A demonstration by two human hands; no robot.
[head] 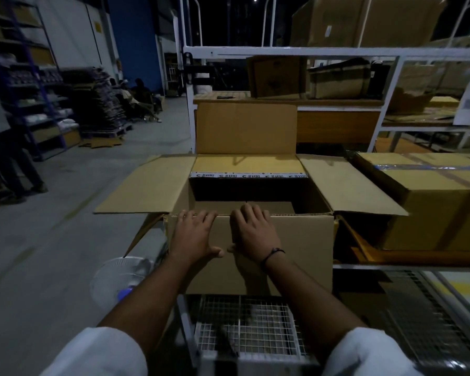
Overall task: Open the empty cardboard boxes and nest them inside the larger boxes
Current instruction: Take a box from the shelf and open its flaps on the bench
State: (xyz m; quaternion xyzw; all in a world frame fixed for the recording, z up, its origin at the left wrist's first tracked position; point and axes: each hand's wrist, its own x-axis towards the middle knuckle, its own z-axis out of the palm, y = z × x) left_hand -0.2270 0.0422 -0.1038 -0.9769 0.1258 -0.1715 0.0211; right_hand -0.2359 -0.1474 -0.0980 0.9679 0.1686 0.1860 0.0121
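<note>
A large cardboard box (304, 245) stands open in front of me on a wire-mesh cart, its flaps spread left, right and upright at the back. Inside it, low down, the brown top of another box (244, 207) shows. My left hand (194, 234) and my right hand (255, 232) lie side by side on the near flap, which is folded down over the front wall. The fingers of both hands hook over the top edge and the thumbs press on the face. A strip of printed tape (248, 175) runs along the back rim.
A taped, closed box (429, 202) sits on a platform to the right. White racks (310, 51) behind hold more boxes. A white fan (120, 280) stands low at the left. A person (0, 137) stands by blue shelving at far left; others sit farther back.
</note>
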